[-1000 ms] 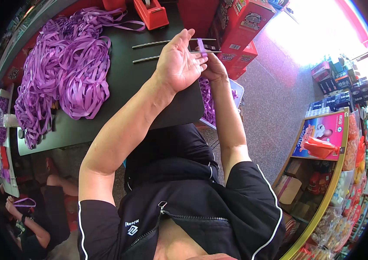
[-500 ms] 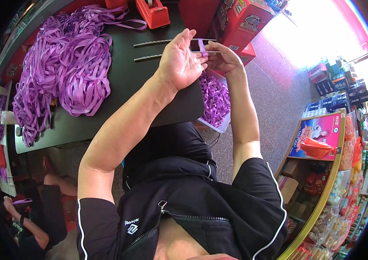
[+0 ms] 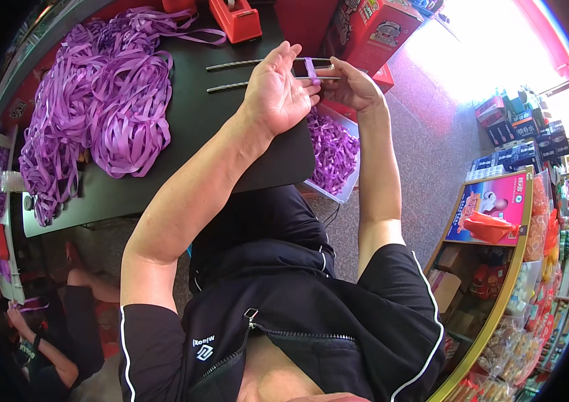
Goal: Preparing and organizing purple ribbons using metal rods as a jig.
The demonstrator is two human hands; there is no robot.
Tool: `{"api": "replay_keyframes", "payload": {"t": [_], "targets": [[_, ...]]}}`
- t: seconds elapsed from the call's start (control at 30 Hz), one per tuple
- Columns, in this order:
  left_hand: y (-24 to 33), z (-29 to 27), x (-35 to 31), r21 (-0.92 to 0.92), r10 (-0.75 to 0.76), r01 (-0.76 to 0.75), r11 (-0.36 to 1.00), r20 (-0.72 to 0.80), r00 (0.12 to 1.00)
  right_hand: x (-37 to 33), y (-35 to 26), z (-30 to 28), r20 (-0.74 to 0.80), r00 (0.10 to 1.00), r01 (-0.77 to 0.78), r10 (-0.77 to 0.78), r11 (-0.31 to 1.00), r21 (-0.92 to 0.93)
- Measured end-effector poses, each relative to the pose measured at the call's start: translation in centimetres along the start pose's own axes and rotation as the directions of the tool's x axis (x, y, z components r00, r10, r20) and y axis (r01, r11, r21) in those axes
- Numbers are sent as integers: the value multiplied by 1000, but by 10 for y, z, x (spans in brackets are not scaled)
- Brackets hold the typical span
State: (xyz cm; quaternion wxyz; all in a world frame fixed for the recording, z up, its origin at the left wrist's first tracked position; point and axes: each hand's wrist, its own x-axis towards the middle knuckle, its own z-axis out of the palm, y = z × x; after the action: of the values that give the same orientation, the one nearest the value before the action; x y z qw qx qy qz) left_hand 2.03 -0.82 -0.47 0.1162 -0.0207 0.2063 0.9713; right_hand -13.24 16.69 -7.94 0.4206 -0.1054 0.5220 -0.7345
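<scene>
Two thin metal rods [image 3: 227, 89] lie side by side across the dark table, reaching past its right edge. A short purple ribbon [image 3: 310, 71] is looped around both near their right ends. My left hand [image 3: 274, 94] is open over the rods, palm showing and upper fingers stretched out; its lower fingertips come close to the ribbon. My right hand [image 3: 357, 86] is curled at the rod ends, its fingertips at the ribbon; its thumb and finger contact is partly hidden. Below, a white bin [image 3: 347, 194] holds many purple ribbon pieces [image 3: 331, 151].
A large heap of purple ribbon [image 3: 110, 100] covers the left of the table [image 3: 231, 147]. A red tape dispenser [image 3: 236, 23] stands at the back. Red boxes [image 3: 378, 33] are beyond the rods. A glass-fronted cabinet [image 3: 479, 261] is at right. Another person's hand [image 3: 20, 318] holds ribbon at lower left.
My right hand has shifted slightly right and its fingers have risen. The ribbon loop stays in nearly the same place on the rods. My left hand has hardly moved.
</scene>
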Motion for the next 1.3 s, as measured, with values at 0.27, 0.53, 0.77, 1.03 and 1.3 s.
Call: {"api": "replay_keyframes", "payload": {"t": [0.27, 0.53, 0.77, 1.03, 1.3], "targets": [[2, 0, -2, -6, 0, 0, 1000, -8, 1000, -13, -7, 26, -39, 998, 38, -42, 995, -89], [2, 2, -2, -43, -14, 13, 999, -6, 1000, -4, 0, 4, 14, 999, 35, -35, 999, -27], [3, 1, -3, -31, -11, 11, 999, -23, 1000, -28, -8, 39, -105, 993, 54, -61, 996, -67], [3, -3, -1, -16, -14, 14, 1000, 16, 1000, -21, -6, 12, -198, 964, 130, -177, 964, -233], [2, -1, -2, -27, -17, 17, 999, 0, 1000, -21, -5, 11, -223, 973, 40, -56, 996, -76]]}}
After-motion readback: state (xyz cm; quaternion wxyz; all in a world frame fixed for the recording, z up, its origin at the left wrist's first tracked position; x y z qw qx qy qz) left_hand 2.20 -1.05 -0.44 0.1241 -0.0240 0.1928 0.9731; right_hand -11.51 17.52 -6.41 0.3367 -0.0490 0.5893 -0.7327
